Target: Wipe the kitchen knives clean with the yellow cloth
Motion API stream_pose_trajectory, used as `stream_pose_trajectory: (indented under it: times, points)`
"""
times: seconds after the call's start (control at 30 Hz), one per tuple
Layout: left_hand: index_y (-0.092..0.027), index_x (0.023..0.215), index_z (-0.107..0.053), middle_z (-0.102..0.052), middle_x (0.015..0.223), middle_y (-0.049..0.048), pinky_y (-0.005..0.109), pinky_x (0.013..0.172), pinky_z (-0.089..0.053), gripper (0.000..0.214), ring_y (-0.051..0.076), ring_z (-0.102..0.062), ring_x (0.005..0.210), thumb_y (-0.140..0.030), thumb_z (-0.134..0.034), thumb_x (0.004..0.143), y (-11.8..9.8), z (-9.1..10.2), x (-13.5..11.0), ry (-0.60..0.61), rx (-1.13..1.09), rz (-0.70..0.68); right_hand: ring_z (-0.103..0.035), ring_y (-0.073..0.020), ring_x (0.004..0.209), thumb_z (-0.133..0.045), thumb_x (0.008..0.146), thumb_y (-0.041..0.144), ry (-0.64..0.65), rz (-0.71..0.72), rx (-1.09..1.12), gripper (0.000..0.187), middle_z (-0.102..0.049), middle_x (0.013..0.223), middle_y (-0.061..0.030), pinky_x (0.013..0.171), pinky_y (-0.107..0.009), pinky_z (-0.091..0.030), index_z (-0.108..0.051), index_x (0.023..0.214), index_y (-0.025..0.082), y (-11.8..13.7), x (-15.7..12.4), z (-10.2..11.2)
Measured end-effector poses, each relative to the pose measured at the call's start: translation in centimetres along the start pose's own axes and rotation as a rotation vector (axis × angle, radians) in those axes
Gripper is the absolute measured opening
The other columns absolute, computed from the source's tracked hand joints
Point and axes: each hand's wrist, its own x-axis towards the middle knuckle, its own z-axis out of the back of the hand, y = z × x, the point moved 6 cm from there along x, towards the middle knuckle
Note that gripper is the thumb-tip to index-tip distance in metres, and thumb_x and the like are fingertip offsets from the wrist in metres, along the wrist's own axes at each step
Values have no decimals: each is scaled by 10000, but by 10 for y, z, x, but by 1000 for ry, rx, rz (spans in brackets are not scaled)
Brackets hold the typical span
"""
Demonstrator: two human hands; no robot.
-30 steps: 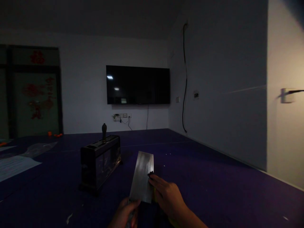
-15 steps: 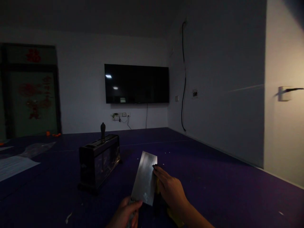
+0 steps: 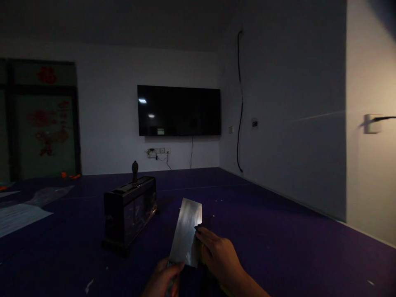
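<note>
A cleaver (image 3: pixel 186 233) with a broad grey blade points away from me, tilted slightly right. My left hand (image 3: pixel 163 277) is wrapped round its handle, the thumb lying at the base of the blade. At the blade's right edge, the fingers of my right hand (image 3: pixel 220 256) are closed around something small and dark, too dim to name. Something yellow shows partly beneath that hand. Left of the cleaver stands a dark knife block (image 3: pixel 130 210) with clear-looking sides. One black-handled tool (image 3: pixel 135 171) sticks up from its top.
The blue-purple surface (image 3: pixel 278 231) carries small white scraps. Papers (image 3: pixel 23 218) and clear plastic film (image 3: pixel 51 194) lie at the left, with orange objects (image 3: pixel 74 177) farther back. A television (image 3: pixel 179 110) hangs on the far wall; a black cable (image 3: pixel 239 123) runs down the right wall.
My right hand has slid down the blade's edge, closer to the handle. The cleaver has shifted slightly left. The view has tipped a little.
</note>
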Motion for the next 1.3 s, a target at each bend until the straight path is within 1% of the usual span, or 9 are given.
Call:
stream_pose_trajectory:
  times: [0.13, 0.3, 0.43, 0.53, 0.67, 0.8, 0.97, 1.13, 1.3]
  points:
    - [-189, 581, -471, -365, 334, -83, 192, 354, -220, 520, 50, -286, 287, -670, -639, 481, 0, 4, 1, -42, -14, -21, -627, -160, 936, -393, 735, 55, 2, 31, 15, 471, -554, 1229, -40, 832, -240, -484, -605, 1130, 200, 3, -1, -3]
    - [-184, 599, -490, -351, 325, -88, 193, 350, -217, 506, 50, -276, 278, -664, -625, 511, 2, 1, -1, 5, -17, -12, -623, -178, 948, -398, 745, 62, -22, -14, -19, 454, -562, 1218, -44, 836, -257, -489, -606, 1126, 197, 3, 0, 1]
    - [-187, 680, -508, -343, 313, -102, 185, 356, -219, 474, 51, -264, 280, -615, -643, 527, 4, 1, -1, 19, -26, 17, -606, -192, 986, -386, 777, 75, -40, -78, -48, 438, -543, 1238, -46, 848, -287, -487, -589, 1144, 201, -5, 2, 7]
    - [-189, 731, -501, -354, 318, -108, 183, 362, -220, 463, 52, -267, 281, -589, -645, 548, 8, 2, 0, 25, -24, 40, -583, -199, 1026, -374, 798, 78, -40, -111, -74, 428, -531, 1250, -60, 857, -304, -483, -576, 1161, 182, -12, 4, 10]
    - [-201, 707, -458, -366, 321, -108, 189, 356, -207, 453, 50, -253, 271, -577, -648, 543, 11, 3, 2, 31, -33, 63, -588, -194, 1018, -366, 808, 78, -20, -139, -108, 435, -502, 1277, -55, 844, -297, -489, -555, 1186, 180, -19, 5, 11]
    - [-198, 713, -452, -376, 332, -104, 193, 362, -217, 449, 49, -257, 277, -574, -643, 561, 10, 1, 1, 83, -29, 57, -596, -190, 1005, -352, 809, 72, -14, -148, -127, 461, -472, 1304, -29, 823, -300, -503, -527, 1216, 201, -24, 6, 12]
    - [-192, 744, -457, -392, 342, -100, 197, 379, -233, 465, 53, -289, 296, -578, -645, 565, 10, 4, 2, 111, 11, 37, -564, -185, 1055, -342, 804, 70, -55, -201, -117, 470, -458, 1314, -36, 835, -296, -499, -512, 1229, 179, -35, 8, 18]
    - [-190, 741, -461, -402, 354, -97, 199, 381, -227, 435, 52, -291, 299, -551, -648, 588, 7, 4, 0, 129, 17, 36, -552, -174, 1069, -334, 811, 83, -78, -176, -69, 479, -440, 1327, -22, 854, -296, -489, -490, 1249, 198, -40, 9, 16]
    - [-196, 671, -446, -379, 341, -100, 194, 384, -226, 394, 45, -283, 295, -527, -650, 609, 0, 0, -4, 133, -11, 44, -576, -158, 1034, -339, 772, 44, -44, -72, -3, 572, -402, 1353, -4, 860, -289, -483, -416, 1304, 238, -35, 8, 8]
